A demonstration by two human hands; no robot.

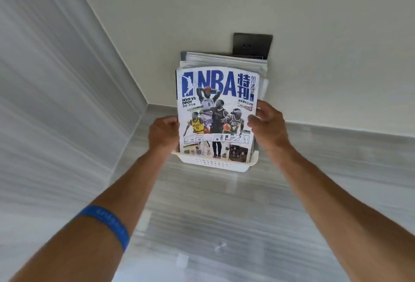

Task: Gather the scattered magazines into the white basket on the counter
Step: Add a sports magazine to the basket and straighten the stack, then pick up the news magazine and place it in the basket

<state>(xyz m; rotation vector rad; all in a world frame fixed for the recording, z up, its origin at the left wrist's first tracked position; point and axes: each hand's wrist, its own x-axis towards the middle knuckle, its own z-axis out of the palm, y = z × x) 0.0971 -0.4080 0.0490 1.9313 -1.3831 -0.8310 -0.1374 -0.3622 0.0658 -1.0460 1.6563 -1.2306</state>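
A white perforated basket [214,163] stands on the grey counter against the wall. Several magazines stand upright in it. The front one is an NBA magazine [216,111] with a blue title and basketball players on its cover. More magazines [224,60] stand stacked behind it, only their top edges showing. My left hand [163,134] grips the NBA magazine's left edge, fingers curled behind it. My right hand [268,124] holds its right edge, thumb on the cover and fingers behind.
A dark wall socket plate [252,44] sits behind the magazines. The grey marbled counter [202,225] stretches toward me, meeting a white wall at the back and a light streaked wall on the left. A blue wristband [105,223] is on my left forearm.
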